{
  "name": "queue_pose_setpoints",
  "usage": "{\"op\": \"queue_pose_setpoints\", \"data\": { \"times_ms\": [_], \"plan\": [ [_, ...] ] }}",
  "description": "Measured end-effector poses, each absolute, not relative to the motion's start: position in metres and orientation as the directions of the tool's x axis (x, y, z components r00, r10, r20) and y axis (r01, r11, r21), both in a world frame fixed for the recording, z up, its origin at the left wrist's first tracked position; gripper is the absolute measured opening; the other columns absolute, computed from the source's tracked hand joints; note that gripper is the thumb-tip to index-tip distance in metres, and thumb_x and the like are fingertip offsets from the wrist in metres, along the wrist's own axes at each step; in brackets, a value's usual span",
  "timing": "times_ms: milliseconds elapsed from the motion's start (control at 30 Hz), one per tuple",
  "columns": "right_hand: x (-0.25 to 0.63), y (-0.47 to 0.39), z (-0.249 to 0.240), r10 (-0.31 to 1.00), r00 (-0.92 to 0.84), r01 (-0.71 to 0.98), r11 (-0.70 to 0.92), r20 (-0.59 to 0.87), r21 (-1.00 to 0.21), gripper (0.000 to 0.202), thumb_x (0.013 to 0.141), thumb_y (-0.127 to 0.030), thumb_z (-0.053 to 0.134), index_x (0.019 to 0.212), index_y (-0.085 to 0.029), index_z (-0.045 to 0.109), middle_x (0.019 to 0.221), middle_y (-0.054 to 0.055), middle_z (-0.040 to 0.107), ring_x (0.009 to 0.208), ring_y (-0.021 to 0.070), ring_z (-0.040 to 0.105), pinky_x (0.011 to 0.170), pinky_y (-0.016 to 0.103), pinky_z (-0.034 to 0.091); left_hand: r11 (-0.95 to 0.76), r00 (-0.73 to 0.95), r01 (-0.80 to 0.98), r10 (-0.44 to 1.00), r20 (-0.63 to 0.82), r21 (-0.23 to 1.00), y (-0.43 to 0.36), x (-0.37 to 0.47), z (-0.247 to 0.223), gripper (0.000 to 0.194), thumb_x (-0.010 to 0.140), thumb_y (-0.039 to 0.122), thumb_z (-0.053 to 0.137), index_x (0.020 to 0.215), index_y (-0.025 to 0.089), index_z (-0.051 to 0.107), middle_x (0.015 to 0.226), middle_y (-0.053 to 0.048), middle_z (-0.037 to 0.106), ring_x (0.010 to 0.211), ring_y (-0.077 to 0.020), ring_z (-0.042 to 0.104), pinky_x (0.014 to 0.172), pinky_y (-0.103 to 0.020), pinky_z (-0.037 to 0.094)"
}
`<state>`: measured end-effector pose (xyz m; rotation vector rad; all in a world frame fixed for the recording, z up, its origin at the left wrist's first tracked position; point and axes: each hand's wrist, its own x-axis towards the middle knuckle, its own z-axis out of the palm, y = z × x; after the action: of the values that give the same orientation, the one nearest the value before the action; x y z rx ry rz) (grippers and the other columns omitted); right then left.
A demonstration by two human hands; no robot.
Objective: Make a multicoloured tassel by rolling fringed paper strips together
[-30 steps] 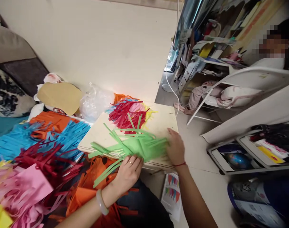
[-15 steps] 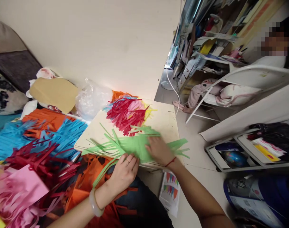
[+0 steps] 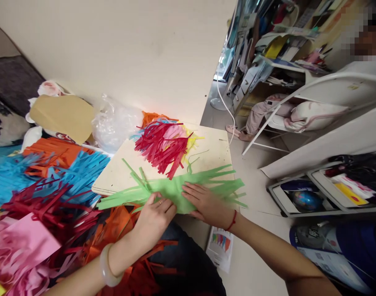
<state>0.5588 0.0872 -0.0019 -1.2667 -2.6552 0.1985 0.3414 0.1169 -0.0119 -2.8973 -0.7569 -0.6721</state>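
Note:
Green fringed tissue paper [image 3: 175, 186] lies spread across the front of a pale board [image 3: 212, 144], its cut strips pointing left and right. My left hand [image 3: 158, 216], with a ring and a pale bangle, has its fingers curled together at the paper's lower edge; what they pinch is hidden. Flat on the middle of the green paper rests my right hand [image 3: 203, 201], fingers stretched out, a red string at the wrist. Behind the green paper sits a pile of red strips [image 3: 163, 148] with pink, yellow, blue and orange ones.
Blue [image 3: 86, 174], orange, dark red and pink [image 3: 30, 238] fringed paper is heaped at the left. A clear plastic bag [image 3: 114, 123] leans by the wall. On the right stand a white chair [image 3: 330, 88] with a seated person and a low rack [image 3: 323, 197].
My right hand has moved slightly down and flattened on the green paper. The right-hand strips now lie spread out straighter. My left hand has shifted slightly left.

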Motion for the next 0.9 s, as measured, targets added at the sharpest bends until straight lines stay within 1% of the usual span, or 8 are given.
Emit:
{"op": "queue_pose_setpoints", "data": {
  "times_ms": [100,200,333,467,567,633,767,900],
  "plan": [
    [0.568,0.087,-0.004,0.771,-0.622,0.743,0.636,0.138,-0.207,0.045,0.091,-0.037,0.056,0.123,-0.005,0.059,0.134,0.018,0.055,0.134,0.0277,0.042,0.109,0.044,0.041,-0.864,0.801,0.451,0.502,0.326,0.223,0.118,0.339,-0.004,0.030,0.095,0.019,0.040,0.078,0.018,0.064,0.071,-0.001,0.063,0.070,-0.0161,0.058,0.080,-0.034,0.039],
    [0.573,0.088,-0.002,0.762,-0.620,0.726,0.647,0.185,-0.233,0.045,0.095,-0.041,0.048,0.118,-0.005,0.063,0.129,0.016,0.060,0.131,0.0258,0.046,0.108,0.040,0.043,-0.783,0.820,0.470,0.559,0.128,0.408,0.127,0.338,0.009,0.027,0.091,0.016,0.043,0.075,0.018,0.065,0.071,-0.002,0.063,0.068,-0.0160,0.058,0.072,-0.030,0.040],
    [0.573,0.093,0.005,0.761,-0.632,0.713,0.646,0.146,-0.274,0.038,0.098,-0.032,0.042,0.117,-0.008,0.064,0.128,0.014,0.061,0.131,0.0234,0.047,0.109,0.039,0.042,-0.657,0.813,0.526,0.576,-0.091,0.540,0.145,0.342,0.021,0.021,0.086,0.013,0.049,0.071,0.016,0.064,0.070,-0.003,0.063,0.063,-0.0139,0.056,0.061,-0.025,0.038],
    [0.573,0.097,0.009,0.781,-0.616,0.701,0.604,0.105,-0.380,0.055,0.088,-0.050,0.056,0.123,-0.007,0.061,0.132,0.017,0.058,0.133,0.0270,0.044,0.110,0.042,0.041,-0.574,0.775,0.550,0.621,-0.115,0.606,0.159,0.348,0.022,0.010,0.079,0.013,0.061,0.069,0.016,0.061,0.068,0.000,0.062,0.062,-0.0121,0.054,0.061,-0.023,0.037],
    [0.572,0.098,0.011,0.802,-0.586,0.708,0.575,0.113,-0.410,0.038,0.097,-0.035,0.046,0.114,-0.009,0.068,0.127,0.014,0.062,0.131,0.0241,0.047,0.109,0.039,0.041,-0.540,0.760,0.566,0.634,-0.142,0.623,0.164,0.351,0.022,0.015,0.076,0.015,0.066,0.064,0.016,0.056,0.064,0.002,0.058,0.057,-0.0102,0.049,0.057,-0.022,0.034],
    [0.571,0.098,0.013,0.811,-0.575,0.716,0.565,0.113,-0.411,0.036,0.099,-0.027,0.040,0.110,-0.011,0.070,0.127,0.013,0.062,0.131,0.0227,0.047,0.109,0.039,0.042,-0.541,0.771,0.568,0.613,-0.172,0.620,0.165,0.352,0.023,0.016,0.075,0.020,0.069,0.066,0.016,0.057,0.064,0.003,0.057,0.058,-0.0106,0.050,0.057,-0.022,0.035],
    [0.569,0.099,0.015,0.808,-0.577,0.709,0.567,0.116,-0.419,0.034,0.097,-0.024,0.041,0.110,-0.014,0.071,0.128,0.013,0.061,0.131,0.0229,0.047,0.107,0.039,0.043,-0.547,0.812,0.531,0.548,-0.203,0.647,0.166,0.352,0.027,0.017,0.079,0.034,0.067,0.079,0.017,0.065,0.073,0.000,0.065,0.067,-0.0131,0.056,0.065,-0.023,0.040],
    [0.568,0.101,0.013,0.812,-0.565,0.712,0.570,0.147,-0.411,0.033,0.096,-0.023,0.042,0.108,-0.013,0.071,0.124,0.014,0.064,0.127,0.0233,0.051,0.105,0.039,0.045,-0.604,0.842,0.496,0.512,-0.173,0.624,0.169,0.352,0.032,0.017,0.085,0.020,0.052,0.076,0.018,0.066,0.071,-0.001,0.065,0.066,-0.0124,0.058,0.067,-0.024,0.041]
  ]
}}
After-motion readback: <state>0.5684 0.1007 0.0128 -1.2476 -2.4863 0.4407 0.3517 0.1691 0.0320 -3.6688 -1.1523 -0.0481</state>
